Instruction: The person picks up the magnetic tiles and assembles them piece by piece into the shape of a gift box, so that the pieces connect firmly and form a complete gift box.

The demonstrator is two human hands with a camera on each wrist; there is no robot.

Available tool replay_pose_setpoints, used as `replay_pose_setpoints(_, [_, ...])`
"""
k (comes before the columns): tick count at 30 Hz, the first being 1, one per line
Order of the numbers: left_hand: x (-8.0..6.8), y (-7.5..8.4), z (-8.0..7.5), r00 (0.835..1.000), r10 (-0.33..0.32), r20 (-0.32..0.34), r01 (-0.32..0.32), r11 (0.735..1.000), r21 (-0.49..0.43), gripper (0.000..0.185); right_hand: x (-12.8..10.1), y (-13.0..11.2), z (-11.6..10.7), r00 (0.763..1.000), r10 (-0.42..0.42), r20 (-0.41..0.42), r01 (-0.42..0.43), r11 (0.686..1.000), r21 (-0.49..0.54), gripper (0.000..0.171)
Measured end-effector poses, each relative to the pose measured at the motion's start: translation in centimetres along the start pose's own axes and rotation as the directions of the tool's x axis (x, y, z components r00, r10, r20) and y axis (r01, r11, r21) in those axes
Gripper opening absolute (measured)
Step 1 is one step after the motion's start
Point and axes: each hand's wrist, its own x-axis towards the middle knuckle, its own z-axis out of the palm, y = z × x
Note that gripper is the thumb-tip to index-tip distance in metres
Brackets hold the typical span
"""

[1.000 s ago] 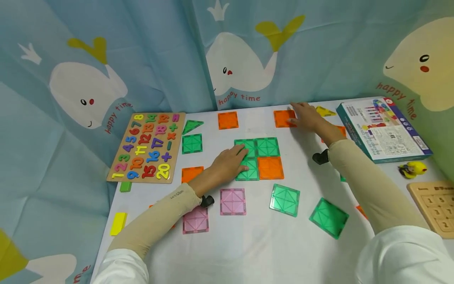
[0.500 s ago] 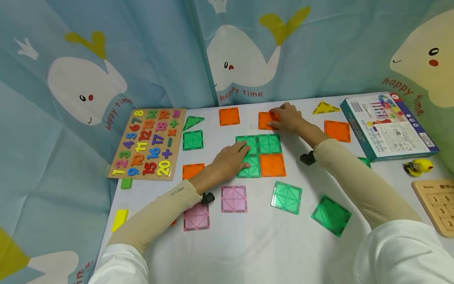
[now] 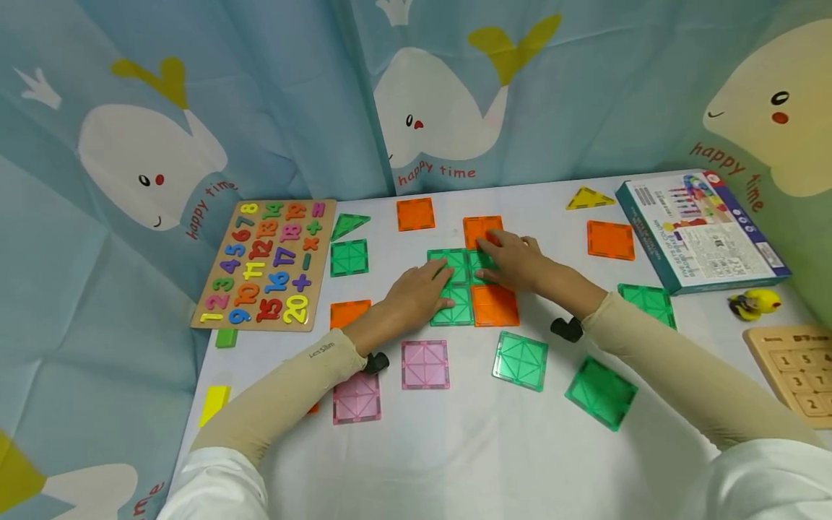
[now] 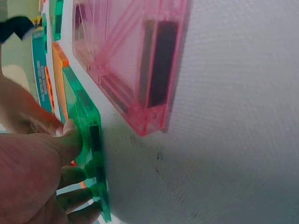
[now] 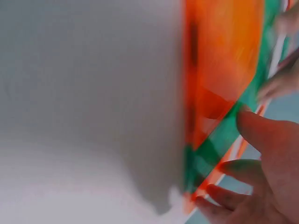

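- My right hand (image 3: 513, 261) lies fingers-flat on the orange square translucent plastic tile (image 3: 482, 230), touching the green tiles (image 3: 448, 263) mid-worktop.
- My left hand (image 3: 422, 287) presses those flat.
- It looks light, rigid, slippery; best gripped by edges.

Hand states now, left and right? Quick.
Left hand: open, fingers flat on the green square tiles of the joined block.
Right hand: open, fingertips on the orange square tile at the block's far edge.
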Motion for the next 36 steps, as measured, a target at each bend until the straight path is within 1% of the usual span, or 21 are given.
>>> replay_pose_setpoints(3, [0.1, -0.1, -0.1, 1.0, 0.018, -0.002, -0.018, 1.0, 0.007, 0.072, -1.1, -0.9, 0.5, 0.999, 0.001, 0.054, 0.0, 1.0, -0.016, 0.079])
replay_pose_setpoints(6, [0.3, -0.4, -0.5, 0.999, 0.036, -0.003, -0.036, 0.999, -0.012, 0.071, -1.6, -1.2, 0.7, 0.998, 0.004, 0.066, -0.003, 1.0, -0.021, 0.08])
replay_pose_setpoints(8, [0.6, -0.8, -0.8, 0.999, 0.046, -0.004, -0.046, 0.998, -0.046, 0.069, -1.7, -1.2, 0.7, 0.997, 0.01, 0.071, -0.008, 1.0, -0.018, 0.08])
replay_pose_setpoints(10, [1.1, -1.4, -1.1, 0.999, 0.043, -0.005, -0.043, 0.995, -0.089, 0.07, -1.8, -1.2, 0.6, 0.997, 0.014, 0.079, -0.012, 1.0, -0.015, 0.079])
replay_pose_setpoints(12, [1.6, -2.1, -1.2, 1.0, 0.027, -0.009, -0.028, 0.991, -0.129, 0.077, -1.9, -1.2, 0.6, 0.997, 0.019, 0.08, -0.018, 1.0, -0.01, 0.079])
replay_pose_setpoints(16, [2.6, -3.6, -1.2, 0.999, -0.037, -0.002, 0.036, 0.975, -0.22, 0.109, -2.0, -1.2, 0.7, 0.997, 0.033, 0.076, -0.032, 0.999, -0.007, 0.079])
replay_pose_setpoints(19, [3.1, -4.7, -1.3, 0.998, -0.061, 0.012, 0.062, 0.965, -0.257, 0.125, -2.0, -1.3, 0.9, 0.997, 0.039, 0.071, -0.039, 0.999, 0.002, 0.08])
replay_pose_setpoints(22, [3.5, -5.7, -1.3, 0.996, -0.078, 0.036, 0.085, 0.958, -0.273, 0.128, -2.0, -1.4, 1.1, 0.998, 0.034, 0.062, -0.034, 0.999, 0.01, 0.08])
replay_pose_setpoints(26, [4.3, -6.8, -1.5, 0.991, -0.122, 0.058, 0.133, 0.95, -0.281, 0.126, -2.0, -1.6, 1.2, 0.998, 0.029, 0.051, -0.029, 1.0, 0.005, 0.081])
replay_pose_setpoints(28, [4.7, -6.9, -1.7, 0.989, -0.135, 0.057, 0.145, 0.95, -0.276, 0.123, -2.0, -1.6, 1.2, 0.998, 0.029, 0.05, -0.029, 1.0, -0.003, 0.081])
replay_pose_setpoints(31, [5.0, -6.4, -2.0, 0.991, -0.129, 0.044, 0.135, 0.963, -0.234, 0.116, -2.1, -1.5, 1.1, 0.998, 0.027, 0.048, -0.026, 1.0, -0.01, 0.081])
replay_pose_setpoints(34, [4.8, -5.0, -2.0, 0.994, -0.1, 0.033, 0.105, 0.978, -0.179, 0.106, -2.1, -1.4, 1.1, 0.999, 0.024, 0.047, -0.023, 1.0, -0.011, 0.08])
replay_pose_setpoints(36, [4.6, -3.8, -1.9, 0.998, -0.063, 0.031, 0.067, 0.988, -0.14, 0.099, -2.2, -1.4, 1.0, 0.998, 0.028, 0.047, -0.028, 1.0, -0.012, 0.08])
